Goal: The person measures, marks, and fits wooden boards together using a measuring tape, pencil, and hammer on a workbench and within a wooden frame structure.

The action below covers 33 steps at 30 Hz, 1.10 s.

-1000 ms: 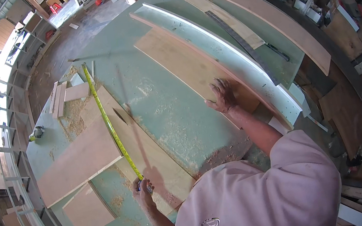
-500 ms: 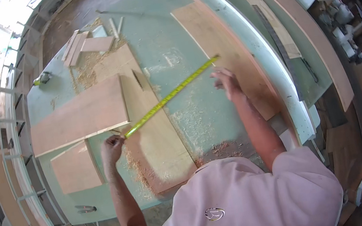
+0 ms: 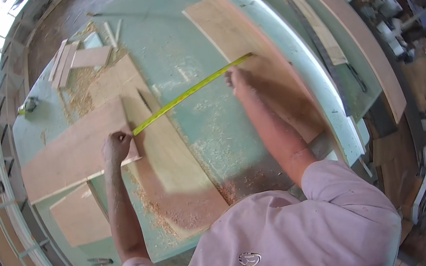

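Observation:
A yellow measuring tape (image 3: 184, 95) stretches at a slant across the bench between my hands. My left hand (image 3: 118, 147) is closed on its near left end, above the corner of a wide brown board (image 3: 80, 147). My right hand (image 3: 238, 81) pinches the tape's lower edge a little short of its far end. That end reaches over a long brown board (image 3: 241, 32) on the right. Beneath the tape's left part lies a pale wooden panel (image 3: 184, 160); a thin dark serrated strip (image 3: 144, 100) rests on it.
Small wood offcuts (image 3: 78, 60) and shavings lie at the far left, near a small silver and yellow-green tool (image 3: 28, 106). Pliers (image 3: 100, 261) and a short board (image 3: 81, 214) sit near left. A long white channel (image 3: 285, 25) and long planks (image 3: 346, 20) run along the right.
My left hand has moved up and left with its tape end. My right hand has gone from loose, spread fingers to closed at the tape. The tape now slants less steeply.

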Each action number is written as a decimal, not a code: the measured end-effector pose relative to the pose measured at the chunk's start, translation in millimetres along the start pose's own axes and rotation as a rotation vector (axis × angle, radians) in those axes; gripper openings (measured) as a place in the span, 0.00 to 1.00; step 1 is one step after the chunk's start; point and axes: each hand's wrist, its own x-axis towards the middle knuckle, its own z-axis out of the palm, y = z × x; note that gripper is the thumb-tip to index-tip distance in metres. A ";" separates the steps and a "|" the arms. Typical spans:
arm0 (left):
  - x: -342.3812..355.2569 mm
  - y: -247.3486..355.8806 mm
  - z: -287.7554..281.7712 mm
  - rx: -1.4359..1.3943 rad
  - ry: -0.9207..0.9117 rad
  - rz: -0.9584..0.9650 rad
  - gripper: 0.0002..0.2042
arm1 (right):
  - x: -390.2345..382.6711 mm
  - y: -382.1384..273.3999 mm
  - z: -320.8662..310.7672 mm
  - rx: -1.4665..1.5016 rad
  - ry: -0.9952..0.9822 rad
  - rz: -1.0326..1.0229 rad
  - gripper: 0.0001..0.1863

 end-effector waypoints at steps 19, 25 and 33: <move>24.0 -7.7 20.6 0.127 0.135 -0.048 0.12 | 0.0 -57.7 -108.4 -0.331 -0.050 -0.102 0.13; 19.7 -6.4 23.7 0.114 0.134 -0.074 0.12 | -8.9 -72.4 -224.6 -0.640 0.298 -0.650 0.17; 16.3 -8.3 23.2 0.094 0.111 -0.104 0.13 | -33.7 -108.4 -345.6 -1.434 0.577 -0.675 0.43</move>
